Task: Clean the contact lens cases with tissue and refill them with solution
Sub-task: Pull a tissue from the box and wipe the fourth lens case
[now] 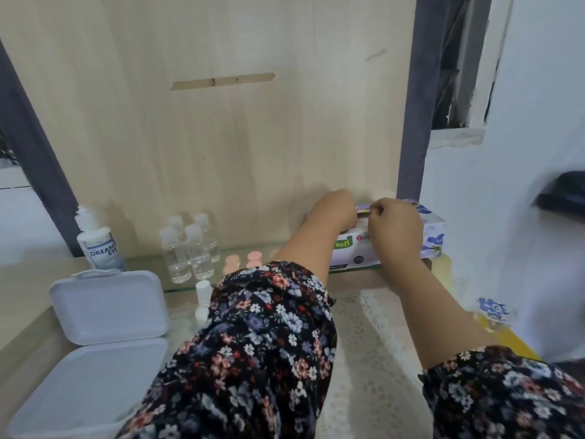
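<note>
A white tissue box (433, 236) with blue flowers and a green label stands at the back right against the wooden panel. My left hand (335, 210) rests on its top at the left, fingers curled over the box. My right hand (394, 224) is over the opening, thumb and fingers pinching at its edge. Two pink contact lens cases (242, 260) lie on the glass top, partly behind my left sleeve. The white solution bottle (98, 240) labelled "Dream Eye" stands at the left.
Several small clear bottles (188, 248) stand between the solution bottle and the pink cases. A small white bottle (202, 299) is in front of them. An open white plastic box (95, 337) lies at the near left. A lace cloth (376, 353) covers the table's middle.
</note>
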Available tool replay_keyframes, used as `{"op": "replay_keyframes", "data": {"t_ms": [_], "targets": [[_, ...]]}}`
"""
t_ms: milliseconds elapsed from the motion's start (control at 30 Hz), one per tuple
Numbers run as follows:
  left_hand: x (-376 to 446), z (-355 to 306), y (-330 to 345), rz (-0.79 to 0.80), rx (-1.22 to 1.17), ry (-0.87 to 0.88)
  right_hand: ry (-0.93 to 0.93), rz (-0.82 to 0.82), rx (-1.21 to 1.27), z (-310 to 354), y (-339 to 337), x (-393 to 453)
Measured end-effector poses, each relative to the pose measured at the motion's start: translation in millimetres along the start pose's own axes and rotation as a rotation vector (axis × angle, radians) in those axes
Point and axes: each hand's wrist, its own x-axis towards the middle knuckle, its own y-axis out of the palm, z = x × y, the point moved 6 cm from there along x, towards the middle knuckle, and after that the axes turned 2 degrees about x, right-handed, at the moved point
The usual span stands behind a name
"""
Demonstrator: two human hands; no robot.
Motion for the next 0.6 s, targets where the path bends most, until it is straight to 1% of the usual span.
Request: {"op": "replay_keyframes", "data": {"t_ms": [233,333,400,533,600], "targets": [[-5.5,-1.2,1.5,-0.012,0.030,0.050,0.003,0.011,-0.012,0.2,-2.0,-0.3],[-8.5,2.2,0.6,-0.025,-0.009,0.070,-0.007,0.003,-0.002,0.8,-1.9,-0.5],[-9.7,7.1,1.4,-0.048,-0.110,0.083,-0.014,-0.004,0.006,0.9,-1.8,0.0],[-15.5,12.6,-4.2,-0.144,-0.484,0.147,-0.014,-0.010,0.017,0.8,-2.5,0.1],[-17.4,15.2,-6.5,-0.193,-0.615,0.173,-0.012,-0.018,0.027,1.0,-3.2,-0.7]]}}
